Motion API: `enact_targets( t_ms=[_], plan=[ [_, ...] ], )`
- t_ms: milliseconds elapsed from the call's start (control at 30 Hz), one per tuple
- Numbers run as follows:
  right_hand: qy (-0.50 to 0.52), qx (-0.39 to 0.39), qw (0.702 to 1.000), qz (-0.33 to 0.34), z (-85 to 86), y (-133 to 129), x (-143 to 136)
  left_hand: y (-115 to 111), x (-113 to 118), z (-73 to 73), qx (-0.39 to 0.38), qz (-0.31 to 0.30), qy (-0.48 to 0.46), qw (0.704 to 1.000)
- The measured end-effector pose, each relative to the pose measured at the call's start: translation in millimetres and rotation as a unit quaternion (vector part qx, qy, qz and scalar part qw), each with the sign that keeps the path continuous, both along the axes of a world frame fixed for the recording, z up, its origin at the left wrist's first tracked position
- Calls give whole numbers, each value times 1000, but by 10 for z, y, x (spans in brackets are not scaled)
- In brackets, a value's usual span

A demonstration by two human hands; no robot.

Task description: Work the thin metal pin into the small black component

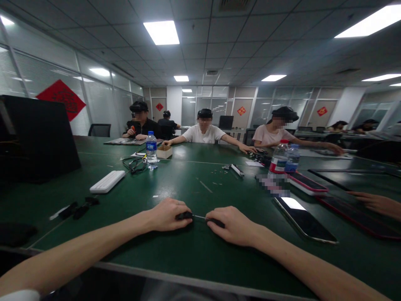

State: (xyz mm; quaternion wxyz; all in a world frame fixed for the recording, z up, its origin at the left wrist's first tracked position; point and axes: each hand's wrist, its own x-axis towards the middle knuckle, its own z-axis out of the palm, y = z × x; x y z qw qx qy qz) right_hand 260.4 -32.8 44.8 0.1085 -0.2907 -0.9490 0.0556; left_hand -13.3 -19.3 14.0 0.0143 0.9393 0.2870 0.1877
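Note:
Both of my hands rest low over the green table, near its front edge. My left hand is closed around a small black piece. My right hand is closed on another black piece. A thin, light metallic shaft spans the gap between the two hands and joins the black parts. The fingers hide much of both pieces, so I cannot make out their full shape. A small white scrap lies ahead of my left hand.
A white box-like device and a water bottle stand left. At right are a phone, a red-capped bottle and another person's hand. People sit across the table. A small open box is near the far edge.

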Motion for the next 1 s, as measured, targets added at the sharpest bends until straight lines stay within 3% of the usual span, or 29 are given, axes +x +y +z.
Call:
enact_targets(
  t_ms=[1000],
  plan=[
    [3,-1,1000,-2,-9,1,4,-26,5,38,-1,-1,4,1000]
  ],
)
